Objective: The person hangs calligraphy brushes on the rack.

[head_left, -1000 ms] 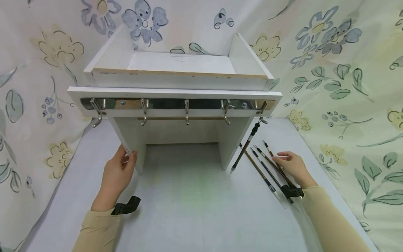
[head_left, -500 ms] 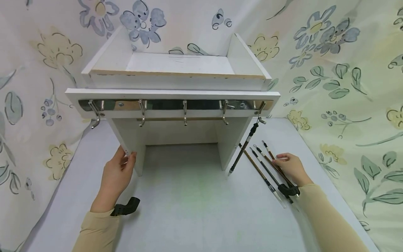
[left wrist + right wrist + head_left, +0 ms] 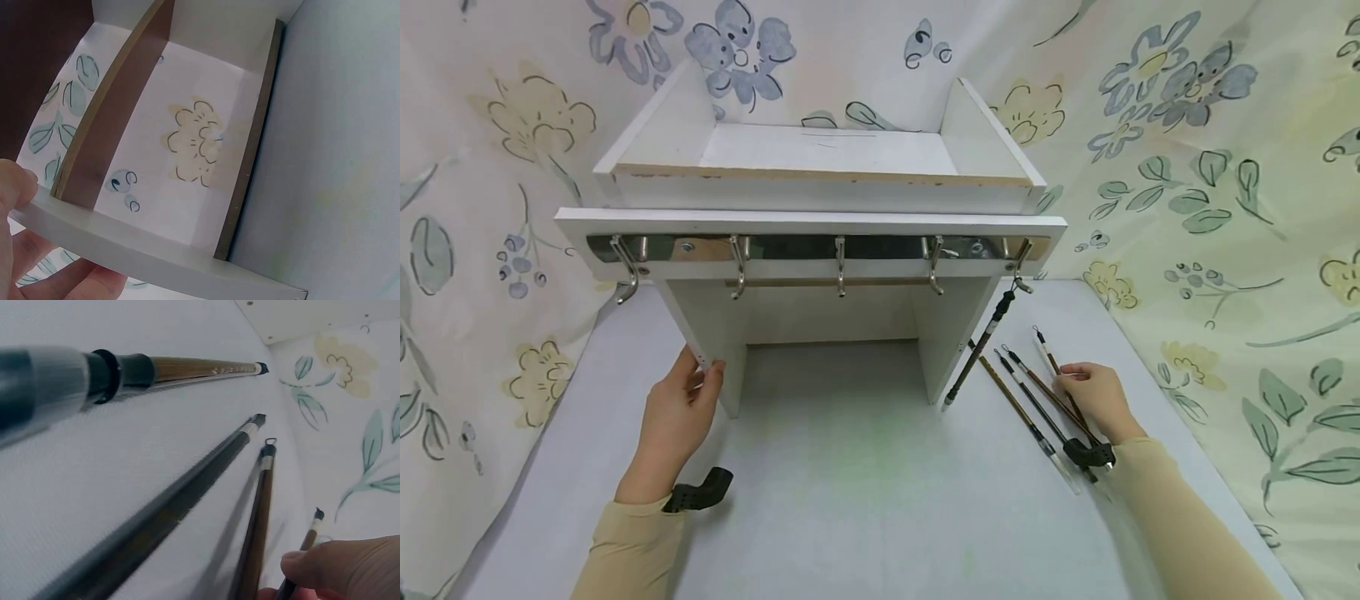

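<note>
My left hand [image 3: 673, 421] grips the front edge of the left side panel [image 3: 718, 358] of a white shelf rack, its thumb on the inner face. In the left wrist view, fingers show on both sides of the white panel [image 3: 156, 253]. At the right, my right hand [image 3: 1097, 400] pinches the handle of a calligraphy brush [image 3: 1047, 352] between thumb and fingers; the same brush [image 3: 309, 540] shows its looped end in the right wrist view. Several other brushes [image 3: 1013, 400] lie alongside on the table. Another brush [image 3: 985, 340] hangs by its loop from the rightmost hook [image 3: 1021, 260].
A mirrored metal strip with several hooks [image 3: 841, 265] runs along the rack's front. Above it sits an open white shelf [image 3: 827, 150]. Floral cloth [image 3: 1210, 167] surrounds the white table [image 3: 865, 500] behind and at the sides.
The looped end of the brush in my right hand has risen slightly and shifted right, away from its neighbours. The hanging brush sways a little. My left hand stays on the panel.
</note>
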### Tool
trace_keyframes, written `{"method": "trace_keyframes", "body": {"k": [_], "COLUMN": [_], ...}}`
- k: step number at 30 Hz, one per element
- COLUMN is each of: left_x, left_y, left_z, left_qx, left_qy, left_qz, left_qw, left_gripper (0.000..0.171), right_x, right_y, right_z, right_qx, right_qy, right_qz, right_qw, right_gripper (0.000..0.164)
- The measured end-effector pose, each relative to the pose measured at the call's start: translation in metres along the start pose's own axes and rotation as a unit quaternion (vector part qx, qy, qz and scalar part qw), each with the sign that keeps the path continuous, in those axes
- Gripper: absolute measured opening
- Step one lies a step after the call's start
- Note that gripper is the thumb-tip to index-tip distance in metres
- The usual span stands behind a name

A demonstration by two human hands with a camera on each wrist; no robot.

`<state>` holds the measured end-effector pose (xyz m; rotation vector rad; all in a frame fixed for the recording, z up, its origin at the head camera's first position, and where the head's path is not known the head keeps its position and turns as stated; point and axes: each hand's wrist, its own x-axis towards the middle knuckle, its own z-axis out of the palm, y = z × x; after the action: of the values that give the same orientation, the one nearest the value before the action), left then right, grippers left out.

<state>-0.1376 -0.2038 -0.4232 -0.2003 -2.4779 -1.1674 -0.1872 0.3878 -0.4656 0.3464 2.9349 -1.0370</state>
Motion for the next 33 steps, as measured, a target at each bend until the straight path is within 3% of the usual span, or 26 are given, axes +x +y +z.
{"method": "trace_keyframes", "body": {"k": [11, 21, 29, 33], "left_x": [0.001, -0.001, 0.000, 0.000], "left_y": [-0.005, -0.003, -0.005, -0.005], "left_z": [0.000, 0.001, 0.001, 0.001], "left_qx": [0.008, -0.001, 0.006, 0.008], "left_qy": [-0.004, 0.000, -0.006, -0.008], "left_qz": [-0.003, 0.003, -0.002, -0.001], "left_qw": [1.0000, 1.0000, 1.0000, 0.9999], "left_gripper": [0.040, 0.039, 0.042, 0.043], "right_x": [-0.008, -0.027, -0.042, -0.049], "right_y": [-0.012, -0.041, -0.076, -0.087], "right_z": [-0.032, -0.050, -0.053, -0.051], "right_qx": [0.002, 0.072, 0.128, 0.160], "right_qy": [0.098, 0.131, 0.160, 0.170], "right_qz": [-0.024, -0.016, -0.048, -0.089], "right_qw": [0.995, 0.989, 0.978, 0.968], "right_gripper": [0.036, 0.046, 0.044, 0.040]}}
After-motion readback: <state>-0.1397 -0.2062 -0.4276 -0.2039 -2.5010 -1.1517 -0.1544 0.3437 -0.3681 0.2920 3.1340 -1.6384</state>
